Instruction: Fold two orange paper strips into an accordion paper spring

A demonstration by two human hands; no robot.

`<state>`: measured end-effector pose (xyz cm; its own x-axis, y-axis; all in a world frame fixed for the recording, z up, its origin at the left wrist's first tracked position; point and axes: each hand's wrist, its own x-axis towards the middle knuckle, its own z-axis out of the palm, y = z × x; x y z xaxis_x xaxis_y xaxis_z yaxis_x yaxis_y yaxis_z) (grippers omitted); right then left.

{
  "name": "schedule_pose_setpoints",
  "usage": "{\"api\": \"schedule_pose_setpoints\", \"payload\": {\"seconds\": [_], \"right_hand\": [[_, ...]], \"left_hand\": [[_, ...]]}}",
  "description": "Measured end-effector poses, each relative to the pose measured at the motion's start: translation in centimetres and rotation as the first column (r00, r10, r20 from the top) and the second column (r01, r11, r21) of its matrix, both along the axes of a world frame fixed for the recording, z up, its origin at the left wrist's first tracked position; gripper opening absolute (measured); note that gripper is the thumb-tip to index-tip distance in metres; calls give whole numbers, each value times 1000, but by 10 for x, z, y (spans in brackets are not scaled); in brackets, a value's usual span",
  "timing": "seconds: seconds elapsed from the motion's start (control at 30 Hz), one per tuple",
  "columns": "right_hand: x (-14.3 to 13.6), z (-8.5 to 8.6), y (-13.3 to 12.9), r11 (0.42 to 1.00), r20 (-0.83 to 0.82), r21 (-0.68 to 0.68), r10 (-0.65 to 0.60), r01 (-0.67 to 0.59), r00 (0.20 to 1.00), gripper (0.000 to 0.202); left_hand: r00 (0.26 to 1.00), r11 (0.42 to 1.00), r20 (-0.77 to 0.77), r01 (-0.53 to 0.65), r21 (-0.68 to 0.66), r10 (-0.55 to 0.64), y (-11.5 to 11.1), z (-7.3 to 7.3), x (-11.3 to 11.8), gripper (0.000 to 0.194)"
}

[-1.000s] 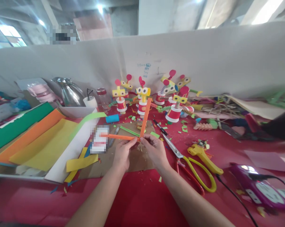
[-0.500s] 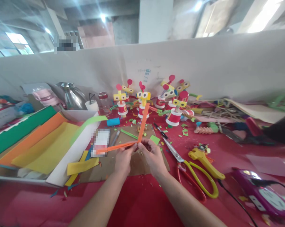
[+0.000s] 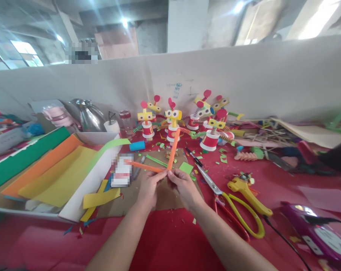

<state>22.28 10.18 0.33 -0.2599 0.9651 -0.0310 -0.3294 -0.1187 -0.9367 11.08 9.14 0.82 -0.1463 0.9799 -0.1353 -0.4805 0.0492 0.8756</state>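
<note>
Two orange paper strips meet at a corner between my fingertips, one strip pointing up and away, the other strip stretching out to the left. My left hand pinches that corner from the left. Pressed against it, my right hand pinches the same spot from the right. Both hands are above a brown cardboard sheet. Fingers cover the join, so whether the strips are folded or glued there cannot be seen. A green strip and a green paper square lie just beyond.
Several paper-cup robot figures stand at the back. Right of the cardboard lie scissors, a yellow glue gun with a cord, and a purple device. On the left are a white box of coloured paper and yellow strips.
The left-pointing orange strip has swung upward at its far end, from sloping down to sloping up. Both hands keep their pinch at the corner. The view has shifted slightly.
</note>
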Motion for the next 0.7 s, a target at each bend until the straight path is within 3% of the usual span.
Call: {"api": "schedule_pose_setpoints", "payload": {"seconds": [0.1, 0.17, 0.33, 0.5, 0.7], "right_hand": [[2, 1, 2, 999, -86, -35, -39, 37, 996, 33], [4, 1, 2, 998, -101, -44, -54, 49, 993, 31], [3, 1, -4, 997, -128, -42, -74, 69, 989, 30], [2, 2, -7, 999, -213, -51, -21, 11, 977, 27], [5, 5, -4, 992, -134, -84, 78, -90, 988, 27]], "left_hand": [[986, 984, 0, 166, 70, -166, 0, 1, -2, 20], [979, 975, -75, 199, 101, -192, -1, 3, -3, 21], [957, 963, -264, 176, 206, -119, -5, 6, -1, 17], [982, 967, -172, 116, 227, -77, -5, 3, 3, 12], [981, 976, -195, 30, 218, 13, -2, 3, -5, 10]]}}
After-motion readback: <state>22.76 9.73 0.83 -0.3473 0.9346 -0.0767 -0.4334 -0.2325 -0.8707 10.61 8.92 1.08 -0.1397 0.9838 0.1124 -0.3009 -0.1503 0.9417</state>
